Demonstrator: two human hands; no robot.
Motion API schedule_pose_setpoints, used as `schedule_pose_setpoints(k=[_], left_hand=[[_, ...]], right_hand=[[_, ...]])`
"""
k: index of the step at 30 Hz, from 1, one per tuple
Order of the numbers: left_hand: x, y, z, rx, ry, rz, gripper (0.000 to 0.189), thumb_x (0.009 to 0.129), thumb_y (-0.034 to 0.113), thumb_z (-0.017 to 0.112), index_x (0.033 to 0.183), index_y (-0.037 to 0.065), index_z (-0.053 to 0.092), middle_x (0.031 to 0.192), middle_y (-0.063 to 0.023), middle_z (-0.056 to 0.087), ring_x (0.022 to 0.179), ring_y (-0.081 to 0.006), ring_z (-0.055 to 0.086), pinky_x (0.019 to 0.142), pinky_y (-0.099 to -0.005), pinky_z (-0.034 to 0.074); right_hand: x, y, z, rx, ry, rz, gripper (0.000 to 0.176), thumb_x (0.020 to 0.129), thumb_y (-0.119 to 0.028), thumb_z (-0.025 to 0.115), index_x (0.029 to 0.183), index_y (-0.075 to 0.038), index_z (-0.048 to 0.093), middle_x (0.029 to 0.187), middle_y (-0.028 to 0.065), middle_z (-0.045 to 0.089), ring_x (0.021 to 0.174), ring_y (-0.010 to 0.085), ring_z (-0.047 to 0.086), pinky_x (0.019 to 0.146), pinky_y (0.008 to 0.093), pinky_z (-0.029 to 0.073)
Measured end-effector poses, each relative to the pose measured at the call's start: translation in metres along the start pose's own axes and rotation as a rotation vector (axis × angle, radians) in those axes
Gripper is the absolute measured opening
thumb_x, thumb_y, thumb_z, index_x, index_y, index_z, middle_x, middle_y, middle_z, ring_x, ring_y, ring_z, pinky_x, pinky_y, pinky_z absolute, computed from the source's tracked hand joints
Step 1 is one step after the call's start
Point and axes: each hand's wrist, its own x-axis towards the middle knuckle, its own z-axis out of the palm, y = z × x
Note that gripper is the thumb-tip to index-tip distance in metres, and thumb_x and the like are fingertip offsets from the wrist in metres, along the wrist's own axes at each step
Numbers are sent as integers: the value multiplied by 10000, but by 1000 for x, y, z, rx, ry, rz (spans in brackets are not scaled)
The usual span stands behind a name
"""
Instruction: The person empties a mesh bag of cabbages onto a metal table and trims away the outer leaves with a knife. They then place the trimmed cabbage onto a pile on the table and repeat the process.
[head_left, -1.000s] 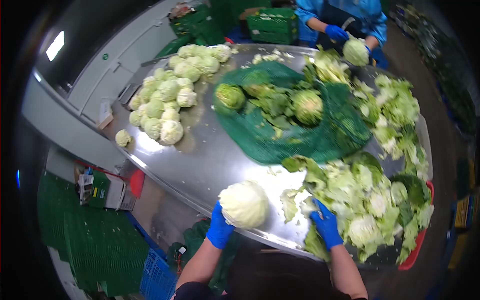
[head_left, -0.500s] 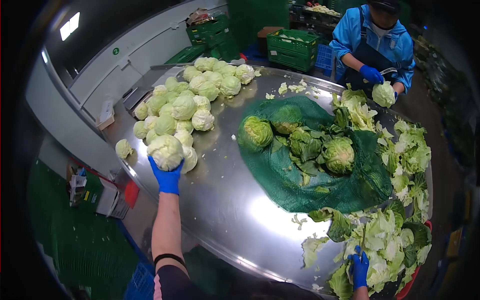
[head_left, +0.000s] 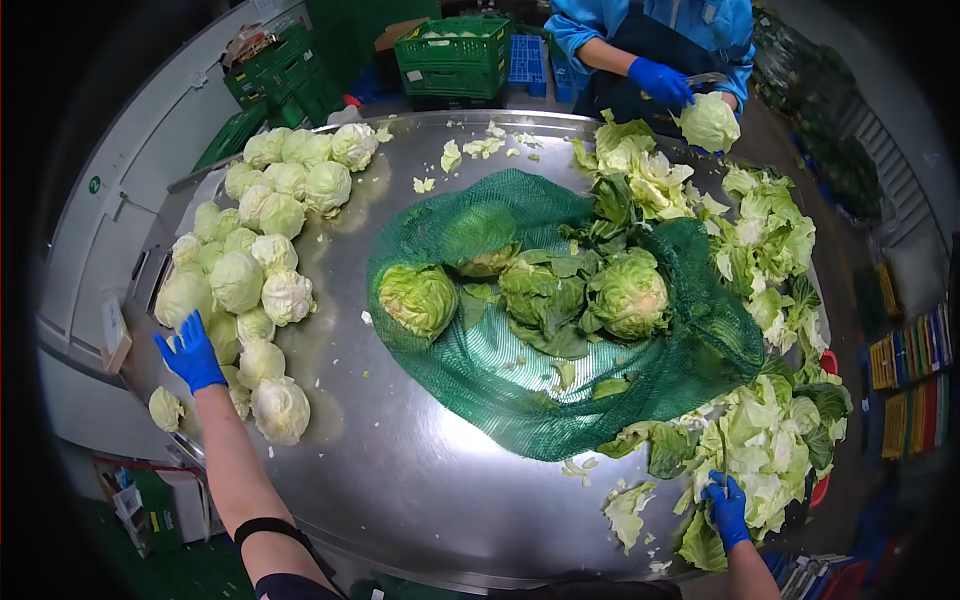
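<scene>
My left hand [head_left: 193, 355] is open, fingers spread, with its fingertips right at a large pale cabbage [head_left: 183, 297] on the near left side of a heap of trimmed cabbages [head_left: 237, 280]. At the lower right, my right hand [head_left: 728, 508] is closed round a knife [head_left: 725, 455], its thin blade pointing away from me over a pile of cut-off cabbage leaves [head_left: 765, 450]. Between my hands lies a green mesh sack [head_left: 500, 405], spread open. Untrimmed cabbages [head_left: 417, 302] with greener outer leaves rest on and inside it.
Everything lies on a steel table [head_left: 390, 490]. Across it a person in blue gloves [head_left: 660, 82] holds a curved blade and a cabbage [head_left: 709, 123]. Green crates [head_left: 452, 58] stand behind the table. More leaves [head_left: 765, 225] line its right edge; a small cabbage [head_left: 166, 409] sits by its left edge.
My left hand has let go of the large cabbage, which now rests on the heap, and its fingers have spread. The view has swung right and down. My right hand still holds the knife by the leaves.
</scene>
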Motion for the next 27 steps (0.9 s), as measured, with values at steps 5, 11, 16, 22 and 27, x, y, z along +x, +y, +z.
schedule_pose_setpoints(k=[5,11,16,22,27], left_hand=[[-47,-57,59,335,-530,-208,456,976,240,486,1351,-11,419,1398,-222,403,1283,-398,415,1071,-532,360],[-258,-189,97,1268,-1416,-236,395,853,-6,595,1239,-44,520,1185,-149,594,1120,-247,579,953,-347,478],[-424,-263,75,1089,-1561,-560,603,757,109,766,1301,45,514,1265,-105,557,1181,-210,525,1012,-359,420],[-515,-367,46,1669,-1692,421,1129,549,294,885,1467,116,252,1452,-241,299,1332,-386,321,1076,-468,329],[-522,-400,35,1719,-1622,457,1161,498,383,896,1454,147,282,1465,-228,288,1342,-409,289,1061,-502,330]], right_hand=[[11,16,5,40,74,-36,191,883,-148,632,1051,-56,647,736,7,631,583,72,557,516,216,416],[10,15,8,116,106,-118,182,899,-174,635,997,-22,654,734,11,620,601,87,581,561,230,439],[13,18,6,93,117,-106,206,895,-188,633,983,-6,670,725,29,639,593,95,595,567,237,440],[12,16,2,130,51,-117,239,910,-195,606,1008,12,674,823,50,689,629,99,621,607,243,465],[16,24,0,265,-31,-156,258,918,-193,608,1049,23,665,905,64,699,659,95,606,650,244,494]])
